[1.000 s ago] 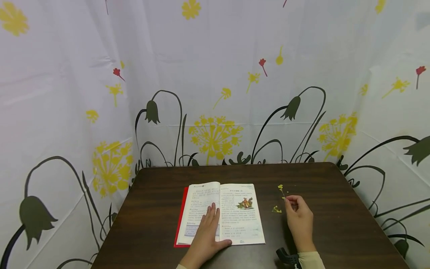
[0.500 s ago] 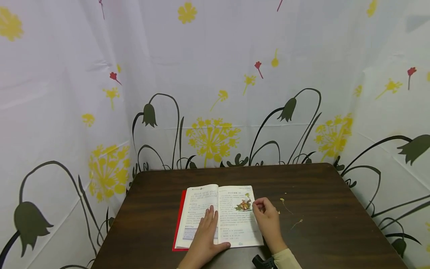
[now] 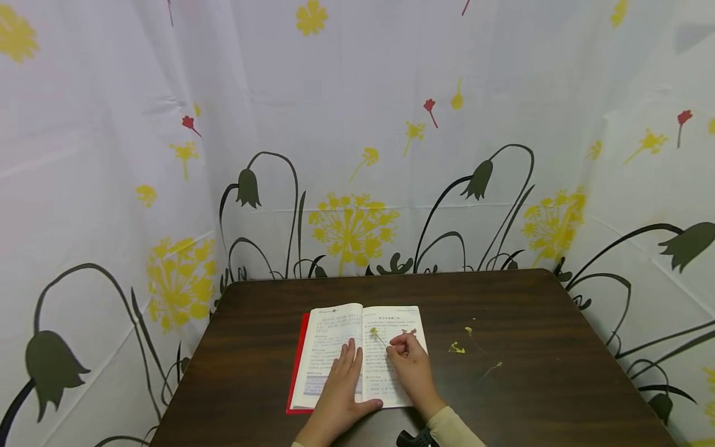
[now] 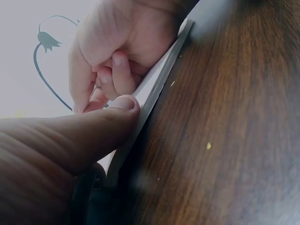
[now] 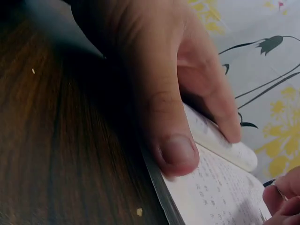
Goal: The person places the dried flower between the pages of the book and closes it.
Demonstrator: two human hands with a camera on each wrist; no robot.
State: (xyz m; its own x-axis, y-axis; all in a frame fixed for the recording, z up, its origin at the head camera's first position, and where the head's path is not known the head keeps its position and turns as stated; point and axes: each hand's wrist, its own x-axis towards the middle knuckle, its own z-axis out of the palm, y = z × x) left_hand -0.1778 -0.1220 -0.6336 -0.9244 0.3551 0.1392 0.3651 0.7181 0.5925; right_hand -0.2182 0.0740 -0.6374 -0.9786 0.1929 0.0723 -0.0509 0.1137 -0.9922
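Left hand (image 3: 341, 388) flat on book (image 3: 329, 347); right hand (image 3: 410, 366) pinches flower sprig (image 3: 377, 336)

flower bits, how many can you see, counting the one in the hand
4. One sprig is pinched by the right hand over the book. Three lie on the table right of the book. Tiny crumbs may be missed.

open book (image 3: 335, 347) on table (image 3: 558, 385), both hands on its pages, flower bits (image 3: 457, 348) right of book
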